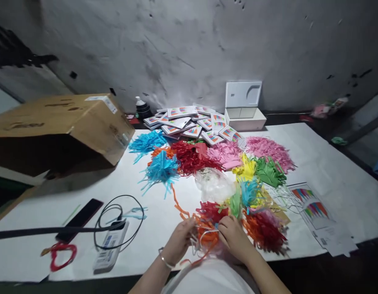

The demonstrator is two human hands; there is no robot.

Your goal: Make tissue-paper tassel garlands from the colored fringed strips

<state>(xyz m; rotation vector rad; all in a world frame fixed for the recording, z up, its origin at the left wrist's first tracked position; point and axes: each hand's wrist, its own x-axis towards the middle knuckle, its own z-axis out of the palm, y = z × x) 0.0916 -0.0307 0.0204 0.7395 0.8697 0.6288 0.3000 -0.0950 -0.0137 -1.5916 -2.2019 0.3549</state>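
Work sits on the near side of the crumpled clear plastic bag (215,185), close against the person's lap. There lies a bundle of thin orange paper-like strips (209,239), with a slender white cord (208,232) looping over it.

Grip, as seen from where I stand: right hand (233,237) closed, fingertips apparently pinching the cord. Left hand (183,236) curled in at the bundle's other side; cannot tell whether it pinches cord, strips or both.

Handling, my judgement: one hand should steady the strips while the other guides the cord, drawn lightly snug. Thin strips probably crease or tear under a hard pull. Slack loops could catch stray ends, so they are best cleared first.

Neighbours: a ragged red strip bundle (212,209) lies just on the near side of the bag; a mixed orange-and-red heap (265,230) lies nearer and to its right. Both could tangle in; more room would help. One long crinkled orange strip (178,206) trails left of the bag; better gathered in before tightening.
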